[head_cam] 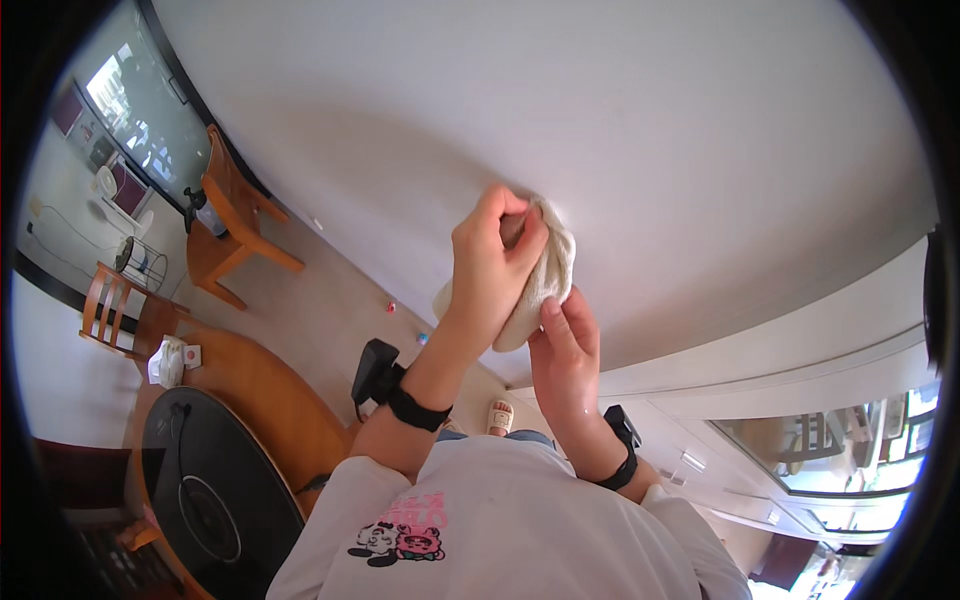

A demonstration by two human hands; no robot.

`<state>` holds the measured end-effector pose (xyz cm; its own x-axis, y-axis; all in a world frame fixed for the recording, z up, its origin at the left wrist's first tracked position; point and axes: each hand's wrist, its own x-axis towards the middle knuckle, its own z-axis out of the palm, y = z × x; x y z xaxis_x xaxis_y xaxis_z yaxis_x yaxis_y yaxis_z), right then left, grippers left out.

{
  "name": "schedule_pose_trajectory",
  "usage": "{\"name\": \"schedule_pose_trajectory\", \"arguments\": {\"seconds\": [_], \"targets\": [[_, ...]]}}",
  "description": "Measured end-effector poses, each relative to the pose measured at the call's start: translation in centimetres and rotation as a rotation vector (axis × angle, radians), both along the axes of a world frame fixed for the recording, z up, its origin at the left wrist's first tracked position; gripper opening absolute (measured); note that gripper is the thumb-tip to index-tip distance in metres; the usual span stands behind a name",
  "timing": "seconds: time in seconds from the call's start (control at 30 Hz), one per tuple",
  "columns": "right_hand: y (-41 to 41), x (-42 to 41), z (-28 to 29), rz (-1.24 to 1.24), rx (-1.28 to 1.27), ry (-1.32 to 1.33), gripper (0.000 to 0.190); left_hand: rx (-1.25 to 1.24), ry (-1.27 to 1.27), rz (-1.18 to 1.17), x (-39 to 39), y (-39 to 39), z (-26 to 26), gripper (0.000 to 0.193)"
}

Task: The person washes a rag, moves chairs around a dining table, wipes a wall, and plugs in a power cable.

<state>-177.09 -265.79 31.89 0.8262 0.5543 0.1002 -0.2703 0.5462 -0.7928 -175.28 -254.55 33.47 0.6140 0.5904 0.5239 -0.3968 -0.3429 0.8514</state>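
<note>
A cream-white cloth (553,264) with a towel-like texture is bunched and folded between my two hands, close to a smooth white wall (637,135). My left hand (491,251) pinches its upper part, the thumb and fingers curled towards each other. Lower down, my right hand (568,349) grips the cloth's right edge between thumb and fingers. Part of the cloth is hidden behind my left wrist. Whether the cloth touches the wall cannot be told.
To the left stands a wooden chair (240,244) with a spray bottle (208,214) on its seat. A wooden table (259,375) carries a black round turntable (214,487) and a tissue pack (166,361). Small items (391,307) lie by the wall's foot. White cabinets (675,450) stand right.
</note>
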Motion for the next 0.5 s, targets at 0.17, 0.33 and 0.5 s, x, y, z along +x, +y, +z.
{"name": "schedule_pose_trajectory", "arguments": {"seconds": [0.17,0.33,0.5], "targets": [[-0.1,-0.6,-0.9,-0.014,-0.034,0.048,0.021,0.014,-0.118,0.069,0.0,-0.2,-1.3,0.013],[-0.2,0.1,-0.9,-0.011,-0.047,0.017,0.026,-0.013,-0.079,0.004,0.6,0.3,-1.0,0.012],[-0.5,-0.1,-1.3,0.004,-0.067,0.048,0.028,0.053,-0.084,0.006,0.6,-0.4,-2.3,0.012]]}}
